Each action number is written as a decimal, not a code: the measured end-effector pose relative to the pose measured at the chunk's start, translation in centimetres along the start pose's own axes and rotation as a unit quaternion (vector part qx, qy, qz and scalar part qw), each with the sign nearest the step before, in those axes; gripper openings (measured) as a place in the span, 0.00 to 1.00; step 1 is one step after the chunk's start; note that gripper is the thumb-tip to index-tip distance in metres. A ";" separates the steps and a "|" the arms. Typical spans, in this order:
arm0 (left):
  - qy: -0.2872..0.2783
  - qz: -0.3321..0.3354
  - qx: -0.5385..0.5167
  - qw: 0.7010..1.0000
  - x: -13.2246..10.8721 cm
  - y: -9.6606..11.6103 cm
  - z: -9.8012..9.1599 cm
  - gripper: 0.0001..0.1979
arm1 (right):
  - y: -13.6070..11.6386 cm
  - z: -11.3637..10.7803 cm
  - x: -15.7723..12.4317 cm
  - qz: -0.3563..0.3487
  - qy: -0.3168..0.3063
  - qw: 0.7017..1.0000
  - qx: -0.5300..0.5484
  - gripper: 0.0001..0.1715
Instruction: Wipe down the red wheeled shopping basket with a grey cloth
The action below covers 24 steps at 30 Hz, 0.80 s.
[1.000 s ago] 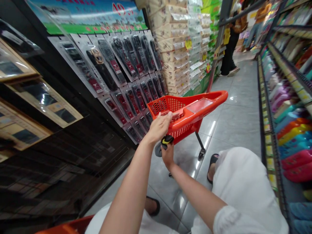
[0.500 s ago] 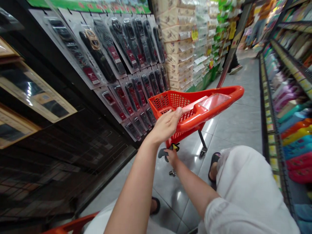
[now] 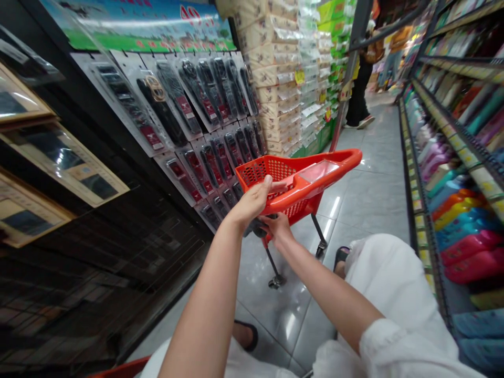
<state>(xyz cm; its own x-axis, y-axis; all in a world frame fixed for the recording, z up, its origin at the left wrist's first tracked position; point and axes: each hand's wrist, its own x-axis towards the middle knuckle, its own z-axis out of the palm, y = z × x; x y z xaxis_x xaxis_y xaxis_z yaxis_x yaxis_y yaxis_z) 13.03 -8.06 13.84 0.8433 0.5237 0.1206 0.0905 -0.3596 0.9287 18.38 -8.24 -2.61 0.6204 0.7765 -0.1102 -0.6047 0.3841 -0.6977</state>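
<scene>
A small red plastic shopping cart on thin wheeled legs stands in the aisle in front of me. My left hand is curled over the near rim of its mesh basket. Just below, under the basket, my right hand is closed around a black object that is mostly hidden behind my left wrist. One caster rests on the tiled floor beneath my hands, and another caster sits further right.
Packaged black items hang on a pegboard to the left, with framed pictures nearer me. Stacked tissue packs stand behind the cart. Shelves of coloured slippers line the right. A person stands far down the aisle.
My right hand has risen from low by the cart's legs to just under the basket, close to my left hand. The left hand keeps its hold on the rim.
</scene>
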 end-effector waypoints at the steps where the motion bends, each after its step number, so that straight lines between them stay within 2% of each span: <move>1: 0.001 -0.007 -0.005 1.000 -0.1 0.0 -0.1 0.39 | -1.0 0.9 -0.4 -0.002 -0.005 1.000 0.015 0.22; 3: 0.006 -0.014 -0.010 1.000 -0.1 0.0 -0.3 0.39 | -2.7 2.0 -1.5 -0.005 -0.016 0.999 0.044 0.23; 5: 0.009 -0.012 -0.009 1.000 -0.1 -0.2 -0.5 0.38 | -4.1 2.2 -3.1 -0.003 -0.034 0.997 0.071 0.23; 8: 0.013 -0.008 0.004 1.000 -0.1 -0.3 -0.6 0.36 | -6.4 1.0 -5.9 0.011 -0.053 0.994 0.090 0.21; 11: 0.014 -0.012 0.007 1.000 -0.1 -0.3 -0.4 0.37 | -9.4 -1.1 -8.4 -0.001 -0.022 0.996 0.085 0.17; 13: 0.012 -0.011 0.001 1.000 -0.1 -0.2 -0.3 0.37 | -11.8 -2.4 -9.1 -0.032 0.003 0.998 0.053 0.18; 15: 0.020 -0.001 -0.020 1.000 -0.1 -0.2 -0.4 0.36 | -14.5 -3.5 -8.8 -0.080 0.019 0.997 -0.005 0.20; 17: 0.064 0.022 -0.040 0.997 -0.3 -0.5 -0.6 0.35 | -17.5 -4.4 -7.2 -0.158 0.038 0.984 -0.076 0.23; 19: 0.139 0.049 -0.034 0.989 -0.5 -1.2 -0.9 0.34 | -20.5 -4.9 -4.8 -0.256 0.066 0.946 -0.187 0.22; 20: 0.165 0.053 -0.018 0.985 -0.7 -1.7 -1.0 0.34 | -21.9 -4.9 -3.6 -0.302 0.083 0.912 -0.267 0.20; 21: 0.175 0.052 -0.001 0.983 -0.8 -2.2 -1.0 0.33 | -23.0 -4.7 -2.6 -0.337 0.103 0.864 -0.359 0.18; 24: 0.174 0.056 0.066 0.981 -0.8 -4.1 -0.6 0.30 | -23.7 -2.8 -1.4 -0.374 0.143 0.676 -0.619 0.15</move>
<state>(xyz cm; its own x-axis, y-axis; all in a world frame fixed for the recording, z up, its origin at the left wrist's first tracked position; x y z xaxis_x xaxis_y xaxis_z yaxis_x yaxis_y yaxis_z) 11.68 -6.55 10.16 0.6222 0.6985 0.3535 0.0938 -0.5148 0.8522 33.24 -19.85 12.16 0.6995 0.4002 0.5920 0.7026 -0.2342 -0.6719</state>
